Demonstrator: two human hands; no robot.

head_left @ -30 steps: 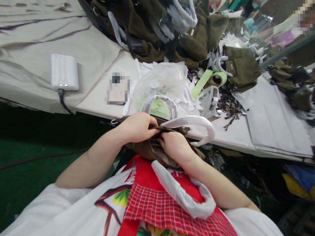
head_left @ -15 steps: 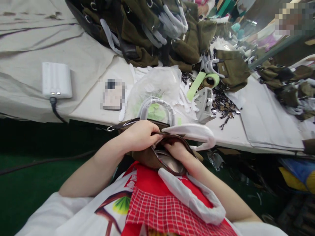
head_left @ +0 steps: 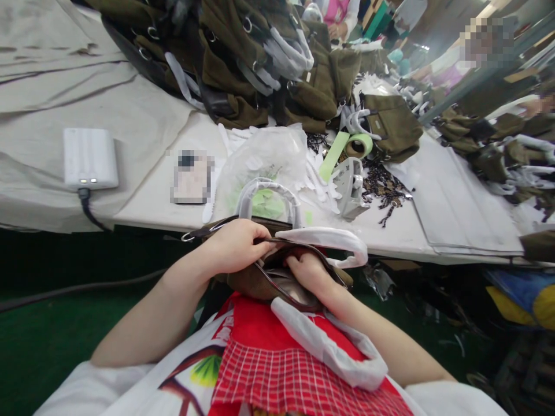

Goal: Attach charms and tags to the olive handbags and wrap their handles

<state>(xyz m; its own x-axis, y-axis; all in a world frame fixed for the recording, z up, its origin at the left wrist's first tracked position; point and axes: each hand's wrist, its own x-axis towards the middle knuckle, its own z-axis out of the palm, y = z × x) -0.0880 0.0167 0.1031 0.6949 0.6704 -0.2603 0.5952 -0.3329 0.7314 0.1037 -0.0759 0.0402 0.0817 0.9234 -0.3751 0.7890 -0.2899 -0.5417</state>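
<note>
- The left hand (head_left: 236, 247) is curled over the near rim of the brown bag (head_left: 260, 280), fingers pinched on the edge by the open zipper (head_left: 277, 281); the right hand (head_left: 309, 270) is tucked into the mouth of the bag, and its fingertips are hidden inside, so I cannot tell whether they pinch anything.
- To do this well, as I judge it: keep the left hand's pinch firm on the rim so the mouth stays wide, and let the right hand work along the lining without snagging the zipper teeth — slow, short moves rather than one long sweep.
- The paper-wrapped handle (head_left: 329, 240) arches right over the right hand; best keep it pushed clear so the wrapping does not tear or slip into the opening.
- A second wrapped handle (head_left: 266, 193) stands up behind the left hand, above the bag in the frame.
- The bag sits just below centre of the frame, against the person's body and at the near edge of the bench (head_left: 433, 222) — between both hands, touching each.
- A loose white strip (head_left: 329, 346) lies across the red apron (head_left: 281, 370), lower centre, just below the right wrist.
- Further up the frame: a clear plastic bag (head_left: 269, 156), a green tape roll (head_left: 358, 144), and a heap of olive bags (head_left: 243, 58) along the top.
- A white power bank (head_left: 89, 158) rests at the left, well apart from the hands.
</note>
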